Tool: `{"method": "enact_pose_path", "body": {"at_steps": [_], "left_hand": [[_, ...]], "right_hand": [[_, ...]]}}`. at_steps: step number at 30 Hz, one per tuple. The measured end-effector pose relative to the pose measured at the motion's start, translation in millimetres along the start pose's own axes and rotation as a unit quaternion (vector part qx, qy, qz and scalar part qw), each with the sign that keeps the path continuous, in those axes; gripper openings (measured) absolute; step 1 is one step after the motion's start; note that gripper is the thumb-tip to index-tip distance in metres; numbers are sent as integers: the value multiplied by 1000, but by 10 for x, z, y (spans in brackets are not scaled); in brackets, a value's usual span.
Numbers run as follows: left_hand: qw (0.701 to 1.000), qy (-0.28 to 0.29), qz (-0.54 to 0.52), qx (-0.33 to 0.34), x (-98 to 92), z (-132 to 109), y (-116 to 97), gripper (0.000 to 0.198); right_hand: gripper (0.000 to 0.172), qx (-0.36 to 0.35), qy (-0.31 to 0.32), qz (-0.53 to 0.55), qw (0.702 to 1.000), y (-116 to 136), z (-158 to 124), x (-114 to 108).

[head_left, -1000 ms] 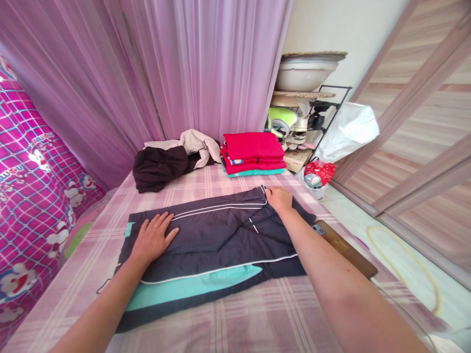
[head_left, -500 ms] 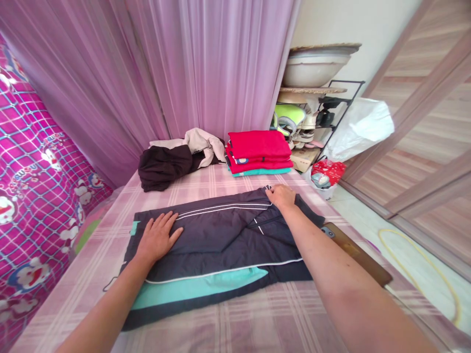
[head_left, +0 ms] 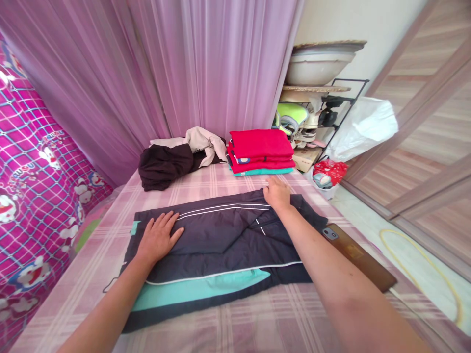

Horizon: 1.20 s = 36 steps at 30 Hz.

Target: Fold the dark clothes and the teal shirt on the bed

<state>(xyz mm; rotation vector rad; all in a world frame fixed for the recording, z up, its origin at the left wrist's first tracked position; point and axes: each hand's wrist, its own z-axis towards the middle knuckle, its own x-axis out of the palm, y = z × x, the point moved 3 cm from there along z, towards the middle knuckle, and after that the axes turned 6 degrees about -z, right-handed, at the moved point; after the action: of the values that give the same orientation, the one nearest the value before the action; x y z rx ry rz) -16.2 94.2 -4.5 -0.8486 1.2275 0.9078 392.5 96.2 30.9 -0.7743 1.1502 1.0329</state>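
Observation:
A dark navy garment (head_left: 217,240) with white piping and a teal panel lies flat across the pink plaid bed (head_left: 235,323). My left hand (head_left: 159,236) rests flat on its left part, fingers spread. My right hand (head_left: 276,192) sits on the garment's far right corner, fingers together and pressed down on the cloth edge; whether it pinches the fabric is hidden.
A folded stack of red and teal clothes (head_left: 260,151) and a loose pile of dark and beige clothes (head_left: 176,159) lie at the bed's far end. A phone in a brown case (head_left: 358,255) lies at the right edge. Purple curtain behind; shoe rack (head_left: 312,122) right.
My right hand has slid slightly along the garment's far corner and flattened onto it. My left hand stays in place. The view has shifted a little.

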Motion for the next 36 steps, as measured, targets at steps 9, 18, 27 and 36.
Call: {"method": "enact_pose_path", "body": {"at_steps": [9, 18, 27, 36], "left_hand": [[1000, -2, -4, -1, -4, -6, -11, 60], [1000, -4, -16, 0, 6, 3, -2, 60], [1000, -7, -18, -2, -16, 5, -11, 61], [1000, -12, -22, 1, -7, 10, -4, 59]], "right_hand": [[62, -70, 164, -35, 983, 84, -110, 338], [60, -96, 61, -10, 993, 205, -452, -30], [58, -69, 153, -11, 986, -137, -733, 82], [53, -52, 128, -37, 990, -533, -951, 194]]}}
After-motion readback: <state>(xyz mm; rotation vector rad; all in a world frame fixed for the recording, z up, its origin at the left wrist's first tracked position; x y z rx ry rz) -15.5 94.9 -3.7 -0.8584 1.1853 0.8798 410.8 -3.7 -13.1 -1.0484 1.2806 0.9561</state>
